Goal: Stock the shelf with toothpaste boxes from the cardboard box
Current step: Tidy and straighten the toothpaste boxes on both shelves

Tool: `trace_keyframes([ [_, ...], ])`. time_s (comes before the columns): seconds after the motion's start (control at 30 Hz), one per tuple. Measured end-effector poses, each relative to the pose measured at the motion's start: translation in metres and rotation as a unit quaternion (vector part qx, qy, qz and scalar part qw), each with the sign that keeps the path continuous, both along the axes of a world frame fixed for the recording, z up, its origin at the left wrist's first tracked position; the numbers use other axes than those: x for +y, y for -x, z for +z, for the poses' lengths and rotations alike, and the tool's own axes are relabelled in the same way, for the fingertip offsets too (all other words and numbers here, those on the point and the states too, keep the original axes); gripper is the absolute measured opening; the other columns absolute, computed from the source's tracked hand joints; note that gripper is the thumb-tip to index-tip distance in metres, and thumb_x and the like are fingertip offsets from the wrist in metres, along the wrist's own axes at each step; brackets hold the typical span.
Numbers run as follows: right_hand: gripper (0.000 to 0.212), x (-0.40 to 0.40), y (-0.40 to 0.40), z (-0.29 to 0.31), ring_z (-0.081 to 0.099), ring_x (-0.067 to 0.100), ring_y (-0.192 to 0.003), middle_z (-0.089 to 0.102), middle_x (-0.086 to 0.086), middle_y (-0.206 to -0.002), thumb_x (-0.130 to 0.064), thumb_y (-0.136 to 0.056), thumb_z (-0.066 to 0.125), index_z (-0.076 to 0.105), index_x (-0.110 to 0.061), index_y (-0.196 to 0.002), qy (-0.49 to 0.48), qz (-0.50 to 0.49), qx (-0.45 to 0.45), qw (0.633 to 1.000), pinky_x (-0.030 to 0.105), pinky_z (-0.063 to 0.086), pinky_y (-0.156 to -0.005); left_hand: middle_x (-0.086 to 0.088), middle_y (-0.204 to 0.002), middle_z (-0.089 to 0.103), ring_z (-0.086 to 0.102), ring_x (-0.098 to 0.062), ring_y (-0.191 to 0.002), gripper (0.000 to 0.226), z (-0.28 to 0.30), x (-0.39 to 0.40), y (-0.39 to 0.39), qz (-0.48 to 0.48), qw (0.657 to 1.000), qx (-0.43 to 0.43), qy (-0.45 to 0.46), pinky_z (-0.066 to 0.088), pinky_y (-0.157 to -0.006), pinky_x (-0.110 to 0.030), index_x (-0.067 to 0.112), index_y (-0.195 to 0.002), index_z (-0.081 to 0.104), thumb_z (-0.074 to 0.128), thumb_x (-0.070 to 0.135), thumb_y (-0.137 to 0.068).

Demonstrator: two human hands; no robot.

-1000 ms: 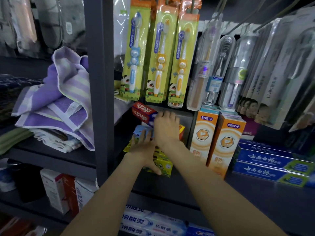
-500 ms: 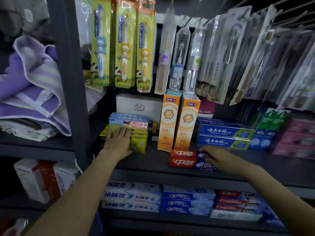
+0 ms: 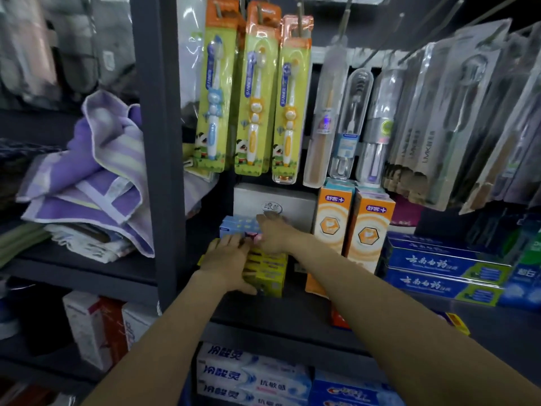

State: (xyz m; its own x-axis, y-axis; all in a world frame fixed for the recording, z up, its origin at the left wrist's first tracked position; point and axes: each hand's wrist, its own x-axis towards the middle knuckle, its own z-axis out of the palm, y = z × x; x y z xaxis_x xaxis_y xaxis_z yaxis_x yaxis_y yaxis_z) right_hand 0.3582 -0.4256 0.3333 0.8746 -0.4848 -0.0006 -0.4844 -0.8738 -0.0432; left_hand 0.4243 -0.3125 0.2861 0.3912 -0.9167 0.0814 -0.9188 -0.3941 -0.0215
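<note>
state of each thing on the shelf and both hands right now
left hand: flat on yellow boxes
right hand: on blue box
yellow boxes: stacked flat
blue box: lying atop stack
orange boxes: upright
toothbrush packs: hanging
towels: folded, piled

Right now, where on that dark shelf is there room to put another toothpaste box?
Bare dark shelf shows along the front edge, before the yellow-green stack of small boxes and left of the red box under the right forearm. It is crowded behind: both hands, left and right, the two upright orange boxes, and the long blue boxes fill it.
</note>
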Motion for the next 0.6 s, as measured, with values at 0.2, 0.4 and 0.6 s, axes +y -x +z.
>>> trace_keyframes([
  [0.2, 0.052, -0.031, -0.019, -0.002, 0.051, 0.032, -0.109, 0.048, 0.017, -0.128, -0.032, -0.092, 0.053, 0.032, -0.006, -0.133, -0.005, -0.013, 0.088, 0.996, 0.032, 0.041, -0.075, -0.011, -0.146, 0.016, 0.012, -0.030, -0.137, 0.102, 0.017, 0.002, 0.009, 0.008, 0.996, -0.031, -0.079, 0.012, -0.115, -0.041, 0.011, -0.144, 0.024, 0.072, 0.056, -0.066],
  [0.4, 0.051, -0.009, 0.009, 0.012, 0.055, 0.025, -0.093, 0.054, 0.014, -0.116, -0.026, -0.090, 0.058, 0.040, -0.001, -0.130, -0.055, 0.035, 0.128, 0.990, 0.031, 0.046, -0.067, -0.011, -0.146, 0.011, 0.006, -0.029, -0.139, 0.101, 0.007, 0.025, 0.031, 0.011, 0.996, -0.069, -0.055, 0.004, -0.116, -0.046, 0.009, -0.142, 0.017, 0.071, 0.052, -0.069],
  [0.6, 0.037, -0.011, 0.009, -0.002, 0.059, 0.025, -0.089, 0.062, 0.015, -0.114, -0.021, -0.089, 0.056, 0.054, 0.000, -0.119, -0.032, 0.032, 0.160, 0.986, 0.032, 0.048, -0.073, -0.011, -0.149, -0.031, -0.029, -0.031, -0.138, 0.126, 0.003, 0.035, 0.018, -0.006, 0.999, 0.000, -0.031, -0.012, -0.113, -0.049, 0.015, -0.144, -0.023, 0.071, 0.053, -0.069],
])
